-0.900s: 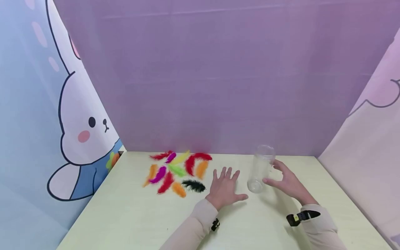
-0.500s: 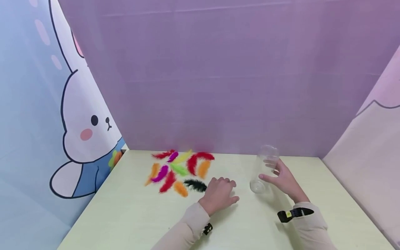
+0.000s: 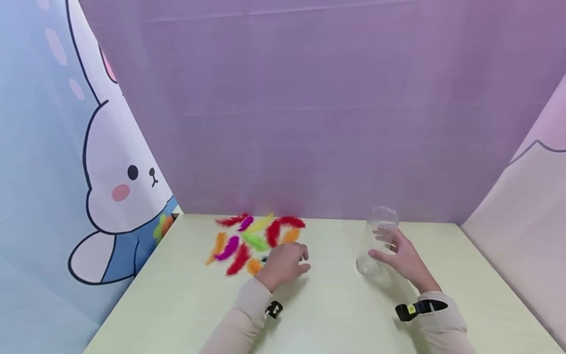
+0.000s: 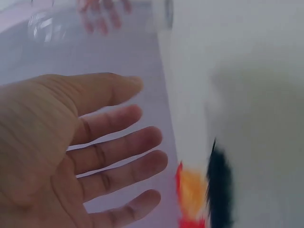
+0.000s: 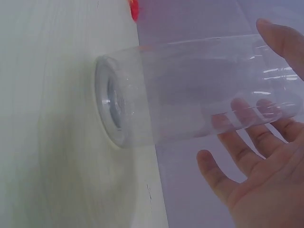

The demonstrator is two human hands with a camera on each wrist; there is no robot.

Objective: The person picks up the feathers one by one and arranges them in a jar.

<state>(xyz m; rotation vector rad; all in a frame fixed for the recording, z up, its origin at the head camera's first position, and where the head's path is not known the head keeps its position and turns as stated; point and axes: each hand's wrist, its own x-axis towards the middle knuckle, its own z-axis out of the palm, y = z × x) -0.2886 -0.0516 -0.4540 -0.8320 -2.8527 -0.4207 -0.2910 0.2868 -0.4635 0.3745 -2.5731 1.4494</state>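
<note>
Several bright feathers lie spread over the back left of the table, among them a red feather (image 3: 239, 259), a yellow-green feather (image 3: 254, 241) and an orange feather (image 3: 290, 236). My left hand (image 3: 283, 263) hovers at their right side, fingers loosely bent and holding nothing. It covers most of the black feather, which shows in the left wrist view as a dark feather (image 4: 220, 190). To the right, a tall clear jar (image 3: 376, 243) stands upright on the table. My right hand (image 3: 407, 260) holds it from the right, thumb in front, fingers curved behind; the fingers (image 5: 244, 152) show partly through its wall.
The pale table (image 3: 327, 314) ends at a purple backdrop (image 3: 309, 123) just behind the feathers and the jar. A cartoon rabbit cloth (image 3: 128, 196) hangs at the left, and a pale pink cloth (image 3: 530, 221) at the right.
My left hand has moved left from beside the jar to over the black feather, its spread fingers now bent. My right hand has come in closer around the jar, which stays in place.
</note>
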